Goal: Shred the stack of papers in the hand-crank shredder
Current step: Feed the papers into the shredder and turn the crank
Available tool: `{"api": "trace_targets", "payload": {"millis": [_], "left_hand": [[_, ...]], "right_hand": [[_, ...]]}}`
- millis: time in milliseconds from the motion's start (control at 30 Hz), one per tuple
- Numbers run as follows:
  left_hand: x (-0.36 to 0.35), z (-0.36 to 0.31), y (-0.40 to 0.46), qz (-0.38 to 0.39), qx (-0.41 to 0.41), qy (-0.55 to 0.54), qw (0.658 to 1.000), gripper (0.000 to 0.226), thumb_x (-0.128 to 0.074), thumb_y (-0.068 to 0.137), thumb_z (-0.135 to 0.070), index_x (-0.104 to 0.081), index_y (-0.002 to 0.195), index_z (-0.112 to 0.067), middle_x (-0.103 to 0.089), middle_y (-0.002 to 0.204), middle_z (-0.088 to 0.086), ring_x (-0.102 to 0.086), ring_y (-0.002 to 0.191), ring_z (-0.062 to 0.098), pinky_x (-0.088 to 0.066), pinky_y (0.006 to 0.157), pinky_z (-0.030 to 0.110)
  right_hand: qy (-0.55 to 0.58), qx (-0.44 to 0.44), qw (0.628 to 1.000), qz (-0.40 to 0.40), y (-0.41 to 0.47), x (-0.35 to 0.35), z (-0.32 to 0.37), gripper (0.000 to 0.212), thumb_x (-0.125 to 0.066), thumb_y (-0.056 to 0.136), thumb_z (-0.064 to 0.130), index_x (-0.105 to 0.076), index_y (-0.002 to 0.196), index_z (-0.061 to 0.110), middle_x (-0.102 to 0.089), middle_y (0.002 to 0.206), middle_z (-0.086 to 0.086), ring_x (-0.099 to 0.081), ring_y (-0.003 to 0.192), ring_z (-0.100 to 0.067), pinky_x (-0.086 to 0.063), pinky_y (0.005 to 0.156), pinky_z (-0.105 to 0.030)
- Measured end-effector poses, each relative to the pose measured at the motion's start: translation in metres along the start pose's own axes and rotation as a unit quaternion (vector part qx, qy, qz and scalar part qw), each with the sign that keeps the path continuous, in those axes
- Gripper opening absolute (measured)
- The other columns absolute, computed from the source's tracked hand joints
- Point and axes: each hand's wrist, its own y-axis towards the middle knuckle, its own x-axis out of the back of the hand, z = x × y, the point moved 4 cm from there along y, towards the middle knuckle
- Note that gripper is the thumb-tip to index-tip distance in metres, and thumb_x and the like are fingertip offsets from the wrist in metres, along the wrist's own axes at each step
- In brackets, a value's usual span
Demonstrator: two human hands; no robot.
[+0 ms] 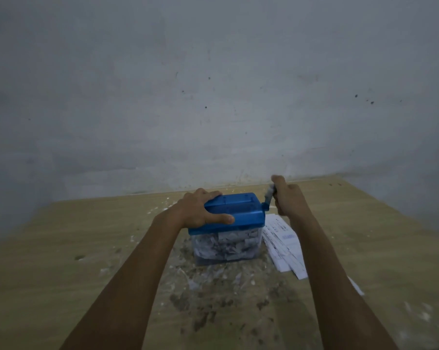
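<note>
The hand-crank shredder [232, 218] stands on the wooden tabletop [377, 243], its clear bin [226, 247] packed with paper shreds. My left hand [200, 210] clamps the shredder's blue lid, thumb on its near edge. My right hand [287, 198] grasps the crank handle [269, 195] at the shredder's right side. The stack of papers [282, 245] lies just right of the shredder, under my right forearm. Scraps and dust [213, 299] litter the tabletop in front of it.

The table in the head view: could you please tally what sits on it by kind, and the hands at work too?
Hand-crank shredder: 1
Stack of papers: 1
Hands: 2, the left hand on the blue lid, the right hand on the crank
Total: 4
Scattered scraps on the table are too many to count.
</note>
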Motion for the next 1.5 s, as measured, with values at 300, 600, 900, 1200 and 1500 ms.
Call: {"api": "trace_targets", "payload": {"millis": [300,600,900,1200,1500], "left_hand": [[-0.004,0.000,0.001,-0.034,-0.004,0.004,0.999,0.107,-0.058,0.064,-0.087,-0.031,0.154,-0.037,-0.041,0.133,-0.003,-0.041,0.127,0.025,-0.041,0.107,0.050],[-0.008,0.003,0.003,-0.056,-0.010,0.020,0.998,0.116,-0.049,0.056,-0.100,-0.033,0.153,-0.038,-0.044,0.125,-0.005,-0.043,0.124,0.026,-0.042,0.106,0.050],[-0.013,-0.006,-0.027,-0.233,-0.006,0.152,0.961,0.113,-0.019,0.061,-0.102,-0.047,0.145,-0.031,-0.042,0.140,-0.001,-0.042,0.125,0.026,-0.036,0.105,0.046],[-0.035,-0.004,-0.044,-0.221,0.003,0.064,0.973,0.090,-0.036,0.085,-0.078,-0.029,0.156,-0.024,-0.028,0.160,0.001,-0.023,0.146,0.026,-0.030,0.117,0.050],[-0.047,-0.001,-0.060,-0.205,0.001,0.006,0.979,0.070,-0.045,0.103,-0.047,-0.011,0.161,-0.025,0.000,0.168,-0.007,-0.007,0.154,0.019,-0.023,0.122,0.044]], "right_hand": [[-0.031,0.012,0.999,-0.016,0.045,-0.017,-0.003,0.044,-0.035,0.092,0.032,-0.052,0.056,0.012,-0.052,0.046,0.003,-0.041,0.038,-0.008,-0.032,0.047,-0.024],[-0.050,0.004,0.998,0.029,0.046,-0.013,-0.010,0.065,-0.032,0.095,0.064,-0.054,0.058,0.015,-0.051,0.048,0.003,-0.039,0.041,-0.010,-0.029,0.043,-0.022],[-0.316,0.030,0.946,-0.060,-0.012,0.050,-0.059,0.042,-0.051,0.091,0.056,-0.061,0.077,0.017,-0.065,0.080,-0.001,-0.058,0.076,-0.020,-0.040,0.066,-0.028],[-0.539,-0.090,0.832,-0.095,-0.073,0.088,-0.125,0.071,-0.055,0.075,0.074,-0.058,0.120,0.020,-0.047,0.127,-0.010,-0.042,0.117,-0.032,-0.034,0.096,-0.041],[-0.475,-0.107,0.862,-0.141,-0.077,0.088,-0.129,0.070,-0.065,0.070,0.069,-0.055,0.114,0.016,-0.050,0.120,-0.014,-0.045,0.113,-0.032,-0.033,0.095,-0.040]]}}
